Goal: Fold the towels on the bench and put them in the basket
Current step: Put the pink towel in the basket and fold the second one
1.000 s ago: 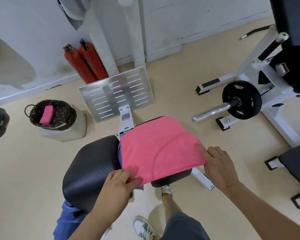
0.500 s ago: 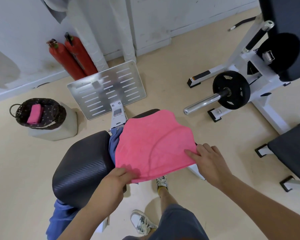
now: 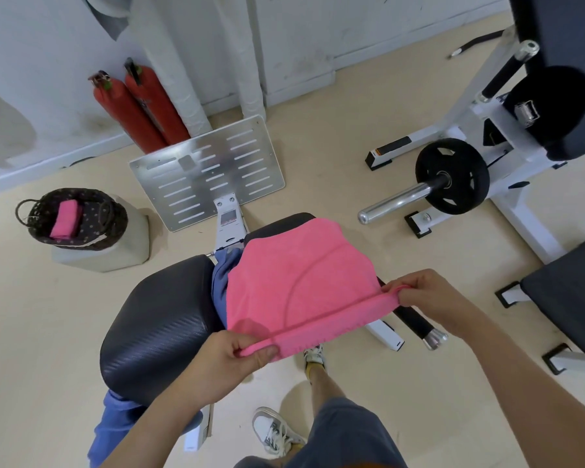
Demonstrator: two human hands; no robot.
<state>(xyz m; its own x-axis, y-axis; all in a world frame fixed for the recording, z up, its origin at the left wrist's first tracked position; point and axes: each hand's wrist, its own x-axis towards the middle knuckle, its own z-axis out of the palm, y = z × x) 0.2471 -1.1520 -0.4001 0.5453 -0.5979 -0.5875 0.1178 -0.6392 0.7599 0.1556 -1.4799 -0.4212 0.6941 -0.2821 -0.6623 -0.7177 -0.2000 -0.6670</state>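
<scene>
A pink towel (image 3: 294, 282) lies over the far pad of the black bench (image 3: 159, 329), its near edge lifted off the pad. My left hand (image 3: 230, 361) pinches the near left corner and my right hand (image 3: 426, 298) pinches the near right corner, so the edge is stretched between them. A blue towel (image 3: 222, 278) is bunched under the pink one and hangs down below the bench at the lower left. The dark woven basket (image 3: 92, 231) stands on a pale block at the left, with a folded pink towel (image 3: 66, 219) inside.
A slotted metal footplate (image 3: 206, 170) stands beyond the bench. Two red extinguishers (image 3: 139, 106) lean on the wall. A white rack with a barbell and black plate (image 3: 451, 175) fills the right. Another black pad (image 3: 568, 298) is at the right edge. My feet are below the bench.
Both hands went from pressing flat on the towel's near corners to pinching them. They have lifted the near edge up off the bench.
</scene>
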